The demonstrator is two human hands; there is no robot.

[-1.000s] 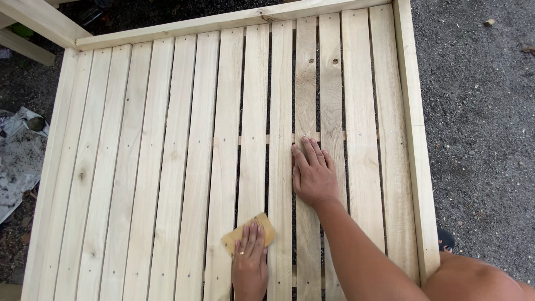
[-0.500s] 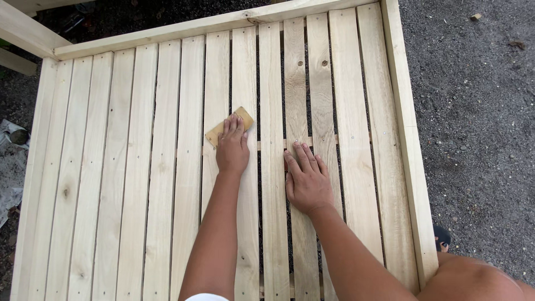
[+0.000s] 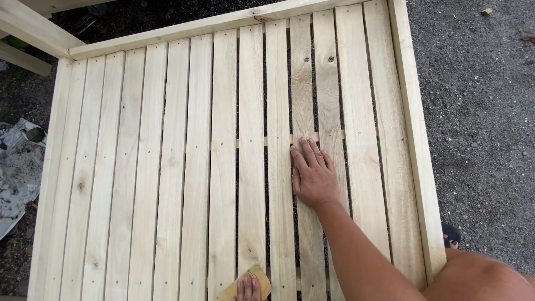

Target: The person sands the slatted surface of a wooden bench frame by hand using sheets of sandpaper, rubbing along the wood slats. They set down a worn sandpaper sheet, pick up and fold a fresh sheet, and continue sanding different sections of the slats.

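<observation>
The slatted wooden panel (image 3: 184,167) fills most of the frame, its pale boards running lengthwise from the bottom edge to a cross rail (image 3: 223,25) at the top, with narrow dark gaps between them. The sanding pad (image 3: 249,283), a small tan block, lies at the bottom centre of the frame on one board, its corner pointing up the grain. The left hand (image 3: 247,290) sits on top of it; only the fingertips show at the frame edge, pressed flat on the pad rather than pinching it, and how the rest of the hand is set I cannot tell. The right hand (image 3: 312,175) lies right of centre in the frame, palm down, fingers together and slightly fanned, bearing on two adjoining boards just below a thin cross batten (image 3: 356,134). The two hands are well apart: the pad lies to the lower left of the right hand, two boards over. The left hand is plainly the nearer to the pad, being in contact with it. Along that board's long axis the run is unobstructed up to the top rail. To the right, a raised side rail (image 3: 415,139) bounds the panel, with dark gravel ground (image 3: 479,111) beyond. At the left edge of the frame lies crumpled sheeting (image 3: 16,173) on the ground.
</observation>
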